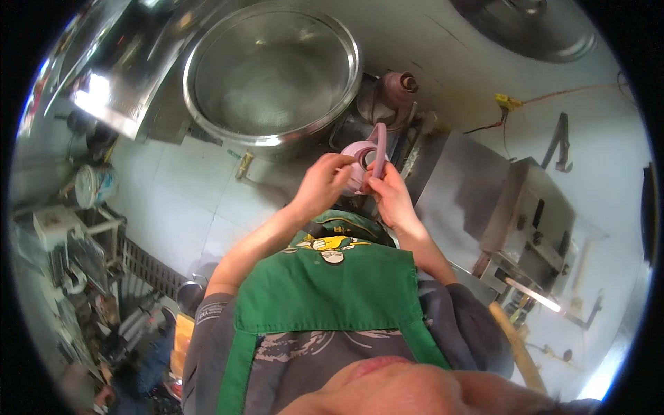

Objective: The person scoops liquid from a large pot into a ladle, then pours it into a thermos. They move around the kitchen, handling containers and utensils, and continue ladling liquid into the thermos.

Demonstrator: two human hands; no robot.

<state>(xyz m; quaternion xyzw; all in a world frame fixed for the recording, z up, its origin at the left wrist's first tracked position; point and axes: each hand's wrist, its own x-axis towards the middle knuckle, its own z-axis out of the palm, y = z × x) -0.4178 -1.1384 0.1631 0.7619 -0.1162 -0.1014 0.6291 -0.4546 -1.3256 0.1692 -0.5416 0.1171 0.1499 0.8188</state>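
Observation:
A pink jug or bottle (354, 181) with a round open mouth and a raised loop handle is in front of my green apron. My right hand (391, 194) holds it from the right, thumb and fingers near the base of the handle. From the left, my left hand (324, 181) reaches over the rim with bent fingers. The fingertips are at the mouth's left edge; whether they grip anything there is too blurred to tell. The inside of the vessel is mostly hidden.
A wide steel pot (275, 83) stands just beyond my hands, beside a reddish-brown vessel (397, 91). To the right is a steel cabinet-like appliance (534, 223). A white bucket (93, 185), a dark slatted crate (155, 264) and a person (137, 373) are at the left.

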